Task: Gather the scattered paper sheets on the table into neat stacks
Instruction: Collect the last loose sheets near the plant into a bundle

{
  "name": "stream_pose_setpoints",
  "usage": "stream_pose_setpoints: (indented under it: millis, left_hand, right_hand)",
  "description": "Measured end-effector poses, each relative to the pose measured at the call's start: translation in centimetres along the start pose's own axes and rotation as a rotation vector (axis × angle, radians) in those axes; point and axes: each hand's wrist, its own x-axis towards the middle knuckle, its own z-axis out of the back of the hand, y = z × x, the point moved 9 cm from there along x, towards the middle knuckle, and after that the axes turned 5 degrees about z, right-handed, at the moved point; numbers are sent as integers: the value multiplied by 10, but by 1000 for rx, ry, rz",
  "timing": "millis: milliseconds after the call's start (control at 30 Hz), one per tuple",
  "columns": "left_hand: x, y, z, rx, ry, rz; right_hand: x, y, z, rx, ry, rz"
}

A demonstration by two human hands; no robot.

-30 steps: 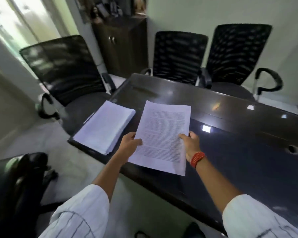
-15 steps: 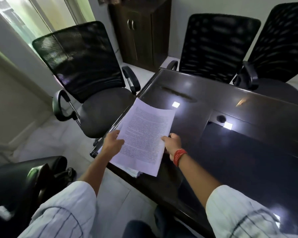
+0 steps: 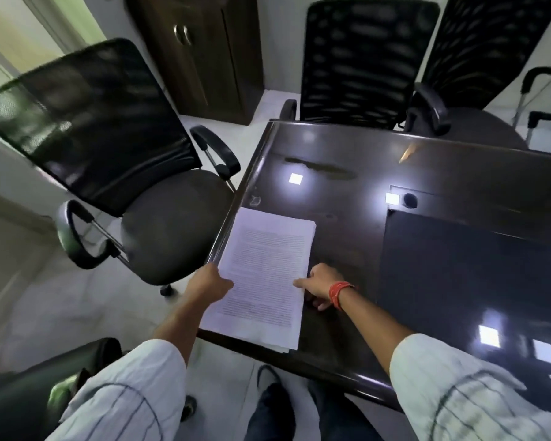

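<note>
Dark glossy wooden counter (image 3: 347, 224) filling the right half of the view, bright square light reflections scattered across its top, a darker inset panel (image 3: 474, 268) on the far right side. Stack of white printed paper sheets (image 3: 264, 275) lying flat at the counter's near left corner, top sheet covered in lines of text, lower edges of the sheets beneath peeking out slightly uneven at the near end. Left hand (image 3: 209, 283) at the stack's left edge, thumb on top of the paper and fingers tucked out of sight below, apparently pinching the edge, though blur makes the exact grip hard to confirm. Right hand (image 3: 323, 283) at the stack's right edge, index finger stretched onto the top sheet, remaining fingers loosely bent against the counter just beside the paper, nothing held in that grip. Red thread band (image 3: 339, 292) wrapped around the right wrist. White pinstriped sleeves (image 3: 124, 396) rolled up on both forearms. Black mesh-backed office chair with curved armrests (image 3: 109, 154) just off the counter's left edge, two more black mesh chairs (image 3: 363, 58) pushed up to the far side. Dark brown wooden cabinet with two round handles (image 3: 201, 52) against the far wall. Pale tiled floor (image 3: 61, 307) below, dark trousers and shoes (image 3: 271, 405) visible near the counter's near edge.
</note>
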Motion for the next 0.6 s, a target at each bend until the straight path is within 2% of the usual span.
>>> stream_pose_setpoints:
  millis: [67,167,333,367,467,600]
  left_hand:
    - [1,-12,15,95,-47,-22]
    - [-1,-47,28,27,-95,-131]
    - [-54,-176,-7,-197,99,-477]
    - [-83,-226,-28,-182,135,-599]
    - [-126,-290,-60,-181,185,-743]
    - [-238,-397,-147,-96,325,-1002]
  right_hand:
    - [-5,-1,5,26,-27,12]
    - [-16,-13,21,184,-132,9]
    - [-64,-60,77,414,-332,55]
    - [-92,-91,109,480,-452,51]
    - [-141,-122,161,549,-665,112]
    - [-265,-226,235,676,-1078,110]
